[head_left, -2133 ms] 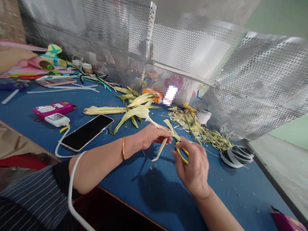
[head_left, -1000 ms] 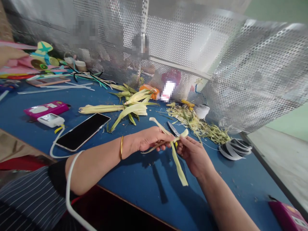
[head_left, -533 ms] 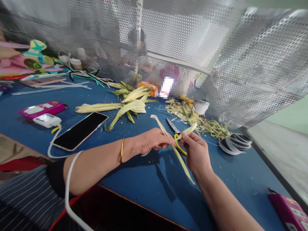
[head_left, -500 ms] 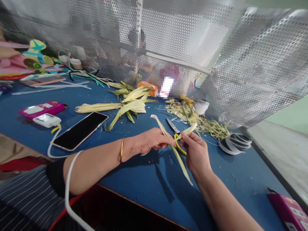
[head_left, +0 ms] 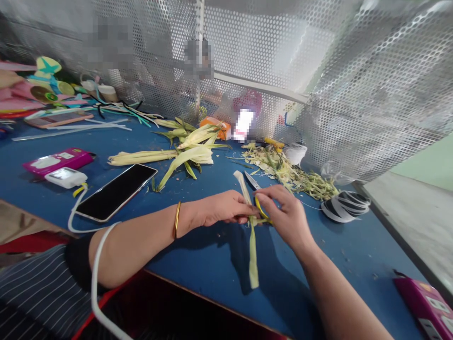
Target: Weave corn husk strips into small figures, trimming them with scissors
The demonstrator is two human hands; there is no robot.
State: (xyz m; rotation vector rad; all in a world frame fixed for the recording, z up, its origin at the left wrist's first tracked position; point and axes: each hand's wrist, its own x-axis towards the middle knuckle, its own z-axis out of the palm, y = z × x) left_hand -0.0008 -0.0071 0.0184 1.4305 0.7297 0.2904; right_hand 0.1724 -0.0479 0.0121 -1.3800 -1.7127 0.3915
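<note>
Pale green corn husk strips are pinched in my left hand (head_left: 231, 208), fingers closed and pointing right. One long corn husk strip (head_left: 253, 255) hangs below the fingertips, and its upper part rises above them. A short husk end sticks out to the right beneath my right hand (head_left: 285, 215). The right hand's thumb and fingers are drawn together close to the left fingertips; what lies between them is hidden. Behind the hands rest scissors (head_left: 252, 180) with yellow handles, partly covered by the right hand.
Corn husks (head_left: 193, 156) lie at the back middle, with husk scraps (head_left: 283, 172) to their right. A roll of black-and-white strip (head_left: 345, 206) sits at right. A phone (head_left: 118, 191), white cabled device (head_left: 66, 177) and magenta box (head_left: 58, 160) occupy the left. Perforated sheeting (head_left: 262, 52) stands behind.
The right hand has moved slightly up and left, losing sight of the husk end it pinched. The long strip has swung from slanting to nearly upright. The left hand stays almost in place.
</note>
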